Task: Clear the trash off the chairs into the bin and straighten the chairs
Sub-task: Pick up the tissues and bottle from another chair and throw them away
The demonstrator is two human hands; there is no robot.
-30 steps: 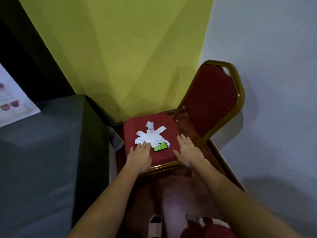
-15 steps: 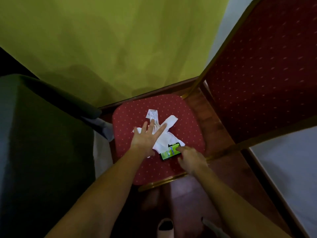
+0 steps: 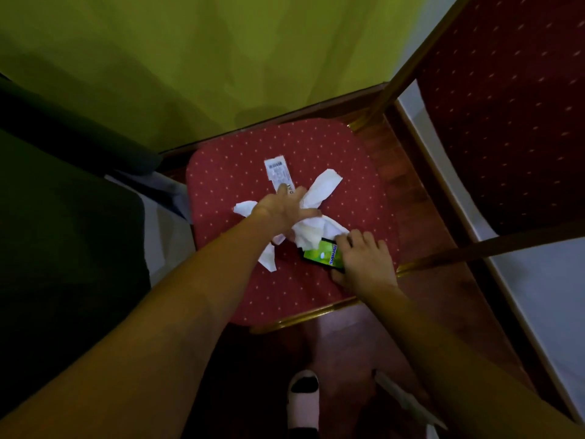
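Note:
A red dotted chair seat (image 3: 345, 172) with a gold frame fills the middle of the view. On it lie crumpled white tissues (image 3: 323, 188), a printed paper slip (image 3: 278, 172) and a green Mentos wrapper (image 3: 323, 256). My left hand (image 3: 281, 210) lies on the tissues with its fingers curling around them. My right hand (image 3: 364, 264) rests on the right end of the green wrapper, fingers curled over its edge. The red backrest (image 3: 506, 106) of the chair rises at the upper right.
A yellow-green curtain (image 3: 221, 58) hangs behind the chair. A dark cloth-covered table (image 3: 63, 232) stands close on the left. A white wall (image 3: 544, 296) is at the right. My sandalled foot (image 3: 304, 397) stands on the wooden floor below the seat.
I have leaned in closer to the seat. My left hand has closed further over the tissues, and my right hand has moved onto the green wrapper.

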